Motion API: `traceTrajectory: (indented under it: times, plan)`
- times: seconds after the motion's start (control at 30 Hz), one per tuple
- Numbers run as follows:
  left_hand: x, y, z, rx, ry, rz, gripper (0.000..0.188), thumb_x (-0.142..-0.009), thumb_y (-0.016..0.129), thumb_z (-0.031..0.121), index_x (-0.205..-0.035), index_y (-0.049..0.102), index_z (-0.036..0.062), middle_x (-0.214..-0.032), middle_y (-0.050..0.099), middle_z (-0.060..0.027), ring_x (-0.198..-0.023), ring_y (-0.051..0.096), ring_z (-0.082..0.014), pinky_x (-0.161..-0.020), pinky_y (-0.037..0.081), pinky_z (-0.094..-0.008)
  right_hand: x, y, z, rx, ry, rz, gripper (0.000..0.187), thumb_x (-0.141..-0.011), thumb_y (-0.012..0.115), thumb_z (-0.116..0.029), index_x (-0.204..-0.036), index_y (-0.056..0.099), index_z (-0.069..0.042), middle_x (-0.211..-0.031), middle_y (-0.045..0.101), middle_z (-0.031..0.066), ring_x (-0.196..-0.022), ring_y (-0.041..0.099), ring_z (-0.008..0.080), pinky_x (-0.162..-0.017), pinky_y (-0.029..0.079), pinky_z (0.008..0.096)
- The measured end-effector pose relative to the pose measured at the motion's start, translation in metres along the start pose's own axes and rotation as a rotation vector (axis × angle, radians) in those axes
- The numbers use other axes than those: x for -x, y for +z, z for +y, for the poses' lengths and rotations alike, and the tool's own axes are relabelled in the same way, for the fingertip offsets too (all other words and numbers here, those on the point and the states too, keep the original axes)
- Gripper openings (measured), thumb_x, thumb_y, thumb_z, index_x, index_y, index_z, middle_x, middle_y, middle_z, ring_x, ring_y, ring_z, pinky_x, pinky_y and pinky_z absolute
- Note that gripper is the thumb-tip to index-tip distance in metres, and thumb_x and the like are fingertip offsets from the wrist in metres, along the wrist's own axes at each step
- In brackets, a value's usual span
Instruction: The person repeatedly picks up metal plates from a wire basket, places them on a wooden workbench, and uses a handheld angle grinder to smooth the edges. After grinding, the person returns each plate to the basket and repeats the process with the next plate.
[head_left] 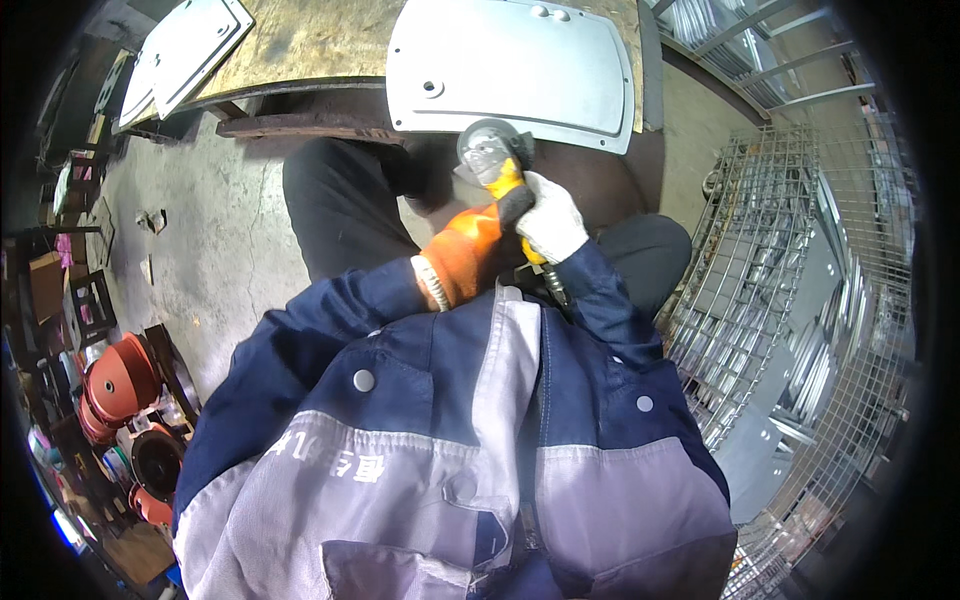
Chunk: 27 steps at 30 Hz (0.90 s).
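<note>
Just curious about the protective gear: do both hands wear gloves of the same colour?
No: the left hand wears a pale-cuffed orange glove, while the right hand wears a white glove.

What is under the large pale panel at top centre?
The pale panel lies on a wooden tabletop, visible to its left; its near edge seems to overhang. Whatever is directly beneath is covered.

To the left of the large pale panel [510, 75], the wooden tabletop [310, 40] is offering a passage for a hand, until smaller panels [185, 50] are blocking it farther left. Before the panel's near edge, the grinder [494, 166], with left hand [466, 250] and right hand [553, 220], is standing in the way — the left knee [325, 185] also. To its right, the floor [690, 140] is giving a gap — then the wire cage [740, 255] is making a barrier.
</note>
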<state>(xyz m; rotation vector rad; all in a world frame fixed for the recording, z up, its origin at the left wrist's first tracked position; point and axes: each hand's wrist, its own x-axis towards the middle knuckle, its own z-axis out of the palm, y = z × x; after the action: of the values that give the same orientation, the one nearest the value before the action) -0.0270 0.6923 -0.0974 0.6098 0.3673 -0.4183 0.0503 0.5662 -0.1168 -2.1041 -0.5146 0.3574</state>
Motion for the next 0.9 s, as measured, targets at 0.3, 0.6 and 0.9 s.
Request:
traceTrajectory:
  times: [0.3,0.6,0.9]
  plan:
    - [-0.034,0.035,-0.021,-0.211,-0.105,0.101,0.04,-0.085,0.068,0.043,-0.105,0.063,0.0082,-0.084,0.063,-0.0038,-0.071,0.059,-0.0142,-0.062,0.047,-0.0275,0.019,-0.031,0.055,-0.228,0.083,0.146,0.037,-0.069,0.066,-0.003,-0.105,0.06,0.003,-0.092,0.068,0.0161,-0.085,0.065,0.0267,-0.078,0.05,0.0334]
    - [-0.089,0.068,-0.035,-0.752,-0.068,-0.259,0.059,-0.076,0.069,0.0,-0.129,0.046,0.011,-0.105,0.064,-0.0141,-0.092,0.065,-0.0306,-0.08,0.053,-0.035,0.038,-0.095,0.091,-0.12,0.323,0.217,0.032,-0.066,0.065,0.0,-0.097,0.059,0.001,-0.08,0.064,0.0127,-0.075,0.063,0.0242,-0.069,0.05,0.034]
    - [-0.081,0.071,-0.022,-0.534,-0.131,-0.068,0.049,-0.078,0.07,0.006,-0.123,0.053,0.0082,-0.093,0.064,-0.0089,-0.082,0.064,-0.0241,-0.072,0.053,-0.0318,0.014,-0.119,0.053,-0.691,0.328,0.033,0.029,-0.072,0.062,0.002,-0.101,0.06,-0.001,-0.079,0.062,0.0081,-0.069,0.062,0.0181,-0.061,0.051,0.0311]
